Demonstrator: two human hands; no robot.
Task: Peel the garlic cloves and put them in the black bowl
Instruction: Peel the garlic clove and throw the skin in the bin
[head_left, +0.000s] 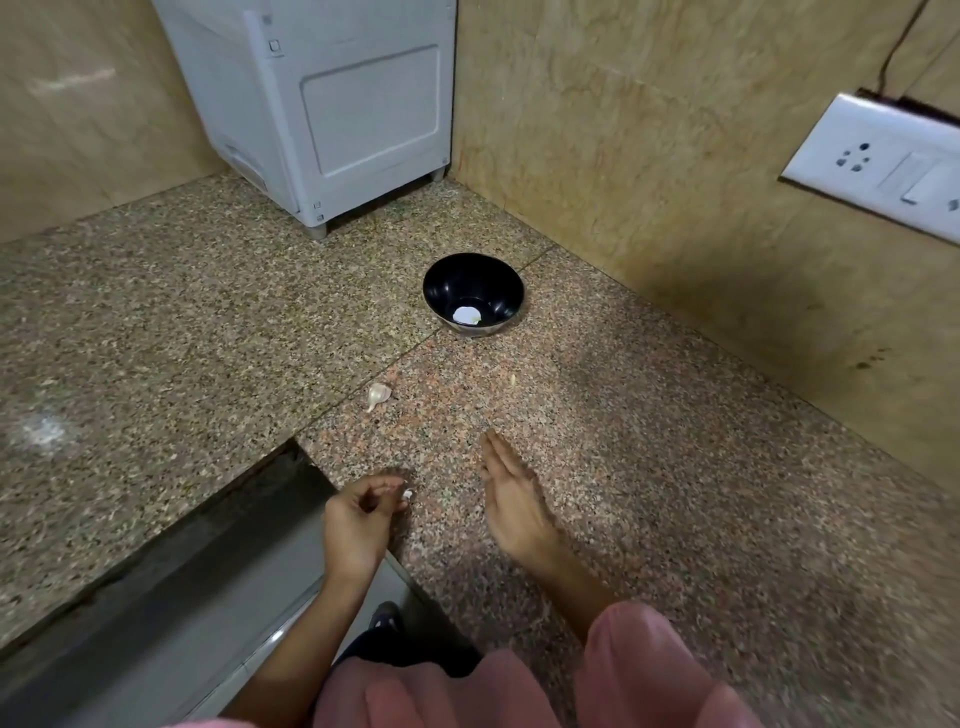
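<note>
Left hand (358, 519): fingers curled, thumb and fingertips pinching a small white piece (408, 494); slightly blurred.
Left forearm (291, 644): bare, rising from the lower edge of the view.
Right hand (511, 499): fingers straight and close together, pointing forward; holds nothing; slightly blurred.
Right forearm (576, 577): bare down to a pink sleeve (639, 670).
Hands: near each other, not touching.
</note>
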